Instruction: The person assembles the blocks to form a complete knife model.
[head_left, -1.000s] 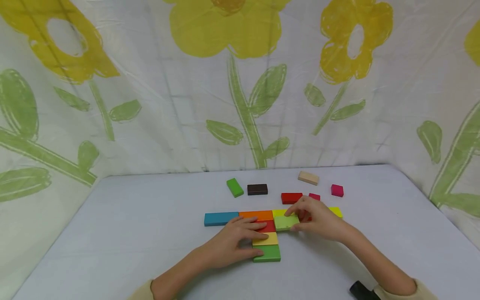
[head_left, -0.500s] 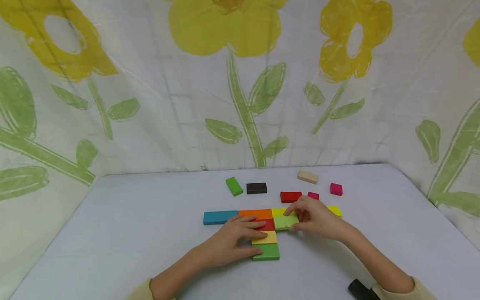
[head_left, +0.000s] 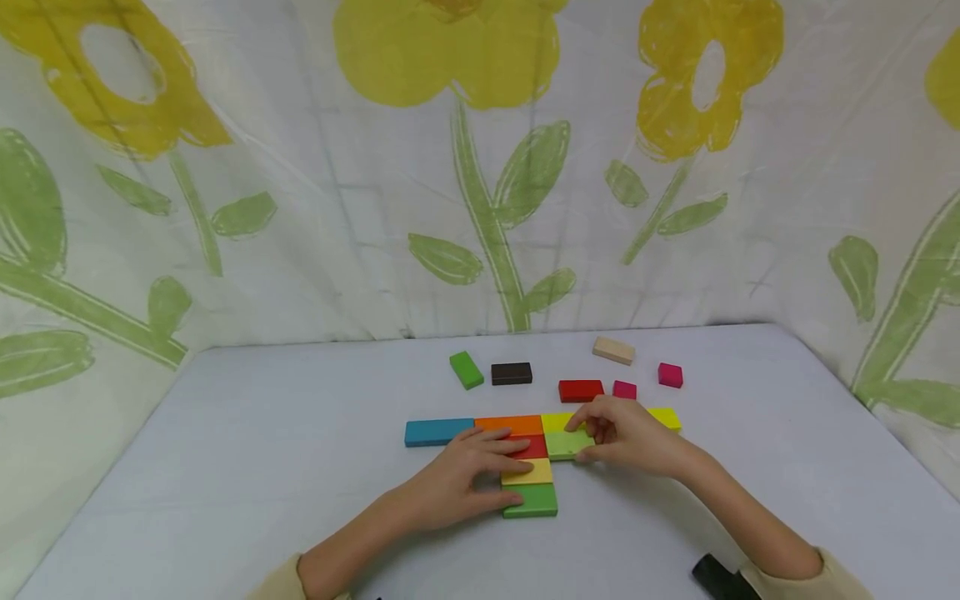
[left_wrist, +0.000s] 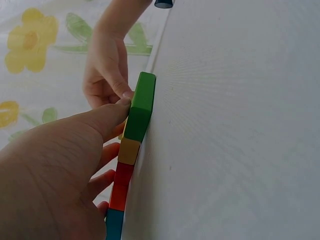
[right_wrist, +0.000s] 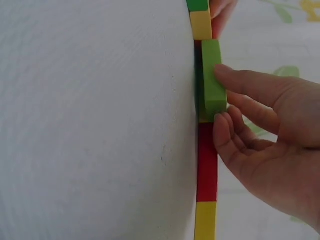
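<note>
In the head view, flat wooden blocks lie edge to edge on a white table. A row runs from a blue block [head_left: 438, 431] through an orange block [head_left: 510, 423] to a yellow block [head_left: 557, 422]. Below the orange one come a red block [head_left: 538, 447], a pale yellow block [head_left: 538, 473] and a green block [head_left: 536, 502]. My left hand [head_left: 450, 483] rests on this column with its fingers spread. My right hand [head_left: 637, 437] pinches a light green block [head_left: 566, 446] beside the red one. In the right wrist view, that light green block [right_wrist: 214, 75] sits between thumb and fingers.
Behind the row lie a green block [head_left: 467, 371], a dark brown block [head_left: 512, 373], a red block [head_left: 581, 391], two pink cubes, one of them [head_left: 671, 375] farther right, and a plain wood block [head_left: 613, 350]. Another yellow block [head_left: 664, 418] shows behind my right wrist.
Both hands and the blocks keep nearly the same places. The whole head view has shifted slightly, with everything a little higher in the frame.
</note>
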